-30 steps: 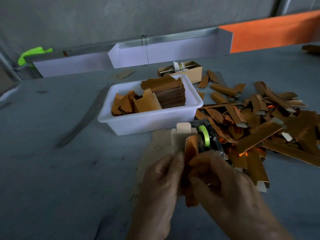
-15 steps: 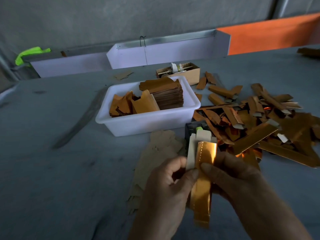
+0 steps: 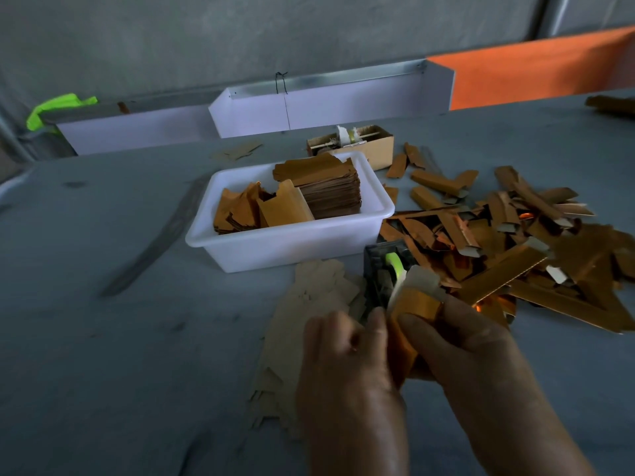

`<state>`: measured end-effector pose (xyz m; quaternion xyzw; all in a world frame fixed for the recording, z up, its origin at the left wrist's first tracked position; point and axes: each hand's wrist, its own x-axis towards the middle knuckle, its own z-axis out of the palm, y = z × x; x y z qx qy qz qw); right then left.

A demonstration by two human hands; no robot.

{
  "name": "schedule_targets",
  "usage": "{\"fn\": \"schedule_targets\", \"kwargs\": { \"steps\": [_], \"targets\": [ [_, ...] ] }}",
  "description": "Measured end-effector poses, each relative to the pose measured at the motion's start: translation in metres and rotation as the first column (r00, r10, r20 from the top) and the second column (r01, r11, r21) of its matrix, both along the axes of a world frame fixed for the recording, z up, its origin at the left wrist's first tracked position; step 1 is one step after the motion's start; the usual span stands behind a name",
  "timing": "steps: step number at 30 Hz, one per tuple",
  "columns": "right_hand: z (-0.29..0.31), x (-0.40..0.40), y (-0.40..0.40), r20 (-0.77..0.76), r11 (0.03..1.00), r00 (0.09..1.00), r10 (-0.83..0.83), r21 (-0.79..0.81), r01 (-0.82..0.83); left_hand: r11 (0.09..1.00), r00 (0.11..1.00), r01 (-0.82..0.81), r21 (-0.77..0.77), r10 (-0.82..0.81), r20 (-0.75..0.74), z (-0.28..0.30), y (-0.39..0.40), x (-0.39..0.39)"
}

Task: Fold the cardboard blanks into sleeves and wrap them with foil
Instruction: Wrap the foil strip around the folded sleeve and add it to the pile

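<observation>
Both hands grasp one foil-wrapped sleeve (image 3: 410, 317) at six o'clock, left hand (image 3: 347, 365) pinching its edge, right hand (image 3: 460, 352) curled round it. A tape dispenser (image 3: 385, 269) sits just behind; white tub (image 3: 285, 249) at eleven, finished pile (image 3: 515, 249) at two.

Legible text: none.
No lettering, label, brand mark or number can be read on the white tub (image 3: 288, 242) at centre frame, the small cardboard box (image 3: 379, 149) behind it, the foil-wrapped sleeves (image 3: 498, 249) heaped at right, the tape dispenser (image 3: 383, 269) or the orange panel (image 3: 536, 68) at upper right; all surfaces appear plain or too dim and blurred.
</observation>
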<state>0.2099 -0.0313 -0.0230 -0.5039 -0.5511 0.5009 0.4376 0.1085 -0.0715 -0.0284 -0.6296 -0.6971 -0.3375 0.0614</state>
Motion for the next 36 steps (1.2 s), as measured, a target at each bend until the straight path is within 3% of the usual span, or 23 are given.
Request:
{"fn": "schedule_targets", "kwargs": {
  "steps": [2, 4, 6, 10, 12, 14, 16, 18, 20, 22, 24, 26, 28, 32, 36],
  "targets": [
    [0.002, 0.0, 0.0, -0.049, 0.999, 0.999, -0.005, -0.042, 0.003, 0.998, 0.985, -0.057, -0.041, 0.049, -0.168, 0.001, 0.001, 0.009],
    [0.004, 0.002, -0.001, -0.12, 0.997, 0.993, -0.009, -0.08, -0.001, 0.963, 0.988, -0.004, -0.27, -0.039, -0.153, 0.001, 0.003, 0.013],
    [0.007, 0.002, -0.002, -0.153, 0.995, 0.988, -0.002, -0.099, -0.013, 0.923, 0.986, 0.03, -0.384, -0.092, -0.142, 0.0, 0.002, 0.017],
    [0.004, 0.005, 0.0, -0.047, 0.997, 0.998, -0.034, -0.068, 0.031, 0.978, 0.997, 0.05, -0.202, -0.06, -0.046, 0.003, -0.004, 0.023],
    [0.005, 0.009, 0.003, -0.041, 0.995, 0.998, -0.037, -0.097, 0.033, 0.977, 0.98, 0.157, -0.145, -0.136, 0.145, -0.001, -0.007, 0.022],
    [0.009, 0.011, 0.003, -0.131, 0.989, 0.991, -0.017, -0.147, -0.002, 0.991, 0.91, 0.095, -0.095, -0.048, 0.412, 0.003, -0.006, 0.015],
    [0.013, 0.011, 0.001, -0.154, 0.99, 0.988, 0.008, -0.141, -0.03, 0.97, 0.676, 0.159, -0.184, 0.029, 0.737, 0.005, -0.003, 0.003],
    [0.015, 0.01, -0.001, -0.092, 0.994, 0.994, 0.055, -0.094, -0.064, 0.914, 0.452, 0.322, -0.245, 0.08, 0.889, 0.009, -0.001, -0.008],
    [0.017, 0.012, 0.0, -0.046, 0.992, 0.996, 0.082, -0.097, -0.086, 0.858, 0.332, 0.452, -0.243, 0.091, 0.939, 0.013, -0.002, -0.014],
    [0.021, 0.018, 0.002, -0.05, 0.991, 0.997, 0.06, -0.119, -0.065, 0.87, 0.294, 0.445, -0.211, 0.08, 0.952, 0.012, -0.001, -0.015],
    [0.023, 0.031, 0.009, -0.033, 0.994, 0.998, -0.045, -0.097, 0.042, 0.937, 0.337, 0.292, -0.193, 0.088, 0.937, 0.005, 0.002, -0.016],
    [0.023, 0.046, 0.016, 0.033, 0.986, 0.989, -0.142, -0.089, 0.144, 0.971, 0.316, 0.17, -0.168, 0.108, 0.943, -0.001, 0.003, -0.018],
    [0.018, 0.053, 0.019, 0.105, 0.987, 0.988, -0.113, -0.1, 0.124, 0.98, 0.247, 0.127, -0.155, 0.12, 0.962, -0.003, 0.004, -0.017],
    [0.0, 0.044, 0.019, 0.134, 0.986, 0.991, -0.009, -0.165, 0.031, 0.978, 0.206, 0.112, -0.178, 0.152, 0.967, -0.007, 0.005, -0.008],
    [-0.011, 0.033, 0.024, 0.195, 0.996, 0.981, 0.0, -0.087, 0.017, 0.969, 0.19, 0.148, -0.198, 0.168, 0.967, -0.01, 0.006, -0.002]
  ]
}}
